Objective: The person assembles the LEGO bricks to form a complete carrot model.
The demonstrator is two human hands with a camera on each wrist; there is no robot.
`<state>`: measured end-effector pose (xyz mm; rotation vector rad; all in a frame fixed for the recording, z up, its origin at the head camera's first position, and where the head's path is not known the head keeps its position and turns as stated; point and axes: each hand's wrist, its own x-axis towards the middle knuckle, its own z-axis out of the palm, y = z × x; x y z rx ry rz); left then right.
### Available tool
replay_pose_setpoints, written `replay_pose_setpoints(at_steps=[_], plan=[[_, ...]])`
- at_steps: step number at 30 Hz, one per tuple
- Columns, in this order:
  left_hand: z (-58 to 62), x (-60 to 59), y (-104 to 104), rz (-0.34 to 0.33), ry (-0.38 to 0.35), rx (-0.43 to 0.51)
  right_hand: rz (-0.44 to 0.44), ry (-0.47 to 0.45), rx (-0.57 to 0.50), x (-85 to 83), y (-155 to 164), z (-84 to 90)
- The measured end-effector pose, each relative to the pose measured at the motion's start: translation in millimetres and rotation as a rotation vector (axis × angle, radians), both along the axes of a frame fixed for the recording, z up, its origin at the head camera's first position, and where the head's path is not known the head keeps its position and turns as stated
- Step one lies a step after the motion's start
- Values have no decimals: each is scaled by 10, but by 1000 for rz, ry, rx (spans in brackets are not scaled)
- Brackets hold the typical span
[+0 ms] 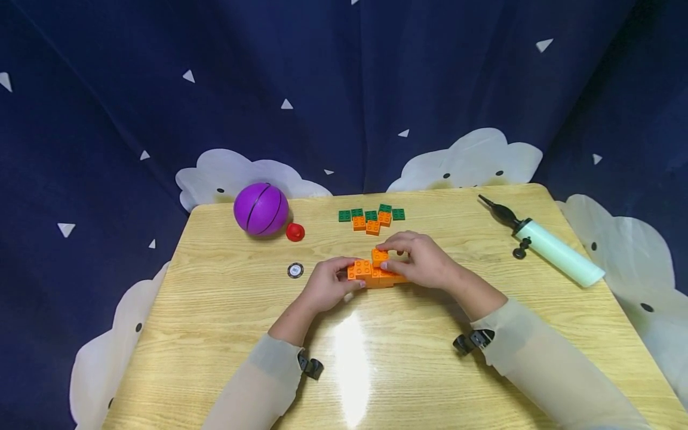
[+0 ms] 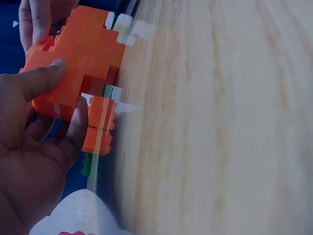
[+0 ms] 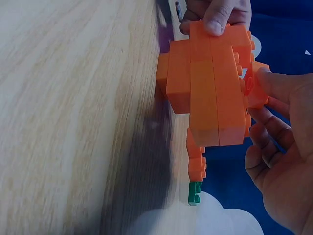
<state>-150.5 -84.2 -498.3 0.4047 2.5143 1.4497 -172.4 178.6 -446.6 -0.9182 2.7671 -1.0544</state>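
Both hands grip the orange brick assembly at table centre: left hand pinches its left end, right hand clamps the right (loose bricks lie just behind).

The wooden table carries a purple ball, loose bricks, an orange brick build and a pump.

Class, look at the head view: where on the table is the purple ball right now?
The purple ball sits at the table's far left corner, with a small red cap just to its right, well left of the green and orange bricks.
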Motion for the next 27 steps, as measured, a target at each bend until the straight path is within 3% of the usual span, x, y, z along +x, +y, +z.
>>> replay_pose_setpoints(at_steps=[18, 27], plan=[[-15, 5, 0, -19, 7, 50, 66, 96, 12, 93, -38, -60], [-18, 5, 4, -17, 8, 62, 59, 79, 29, 114, -63, -35]])
